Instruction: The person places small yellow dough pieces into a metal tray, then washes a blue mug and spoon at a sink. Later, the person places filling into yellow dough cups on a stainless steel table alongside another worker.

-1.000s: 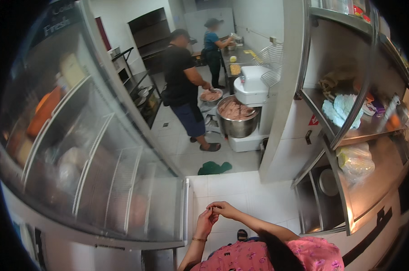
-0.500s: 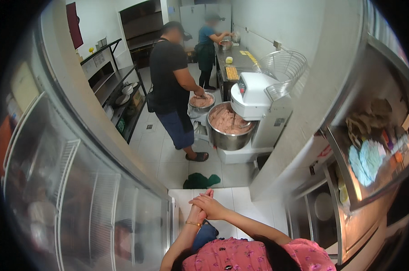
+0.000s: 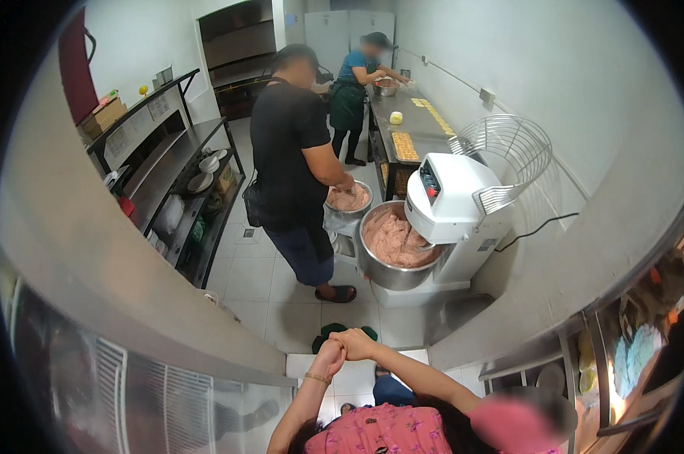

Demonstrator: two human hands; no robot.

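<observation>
My left hand (image 3: 327, 358) and my right hand (image 3: 354, 343) are clasped together in front of my chest, above the doorway floor. The right hand's fingers close over the left hand, which looks curled in against it; some left fingers are hidden. A gold-coloured bracelet (image 3: 317, 377) circles my left wrist. No tool or food shows in either hand. Ahead, out of my reach, a white spiral mixer (image 3: 451, 198) stands over a steel mixing bowl (image 3: 402, 280) of pinkish ground mixture (image 3: 395, 238).
A person in black (image 3: 289, 144) works in a smaller steel bowl (image 3: 368, 198). Farther back, another person (image 3: 349, 91) works at the steel table (image 3: 425, 140), near a tray of yellowish pieces (image 3: 404, 147). Dark shelves (image 3: 194, 181) stand left. A green cloth (image 3: 368, 333) lies on the floor.
My view has moved forward toward the doorway and mixer. My left hand, stretched out under the right before, is now curled in the right hand's grip. The far person leans farther over the table.
</observation>
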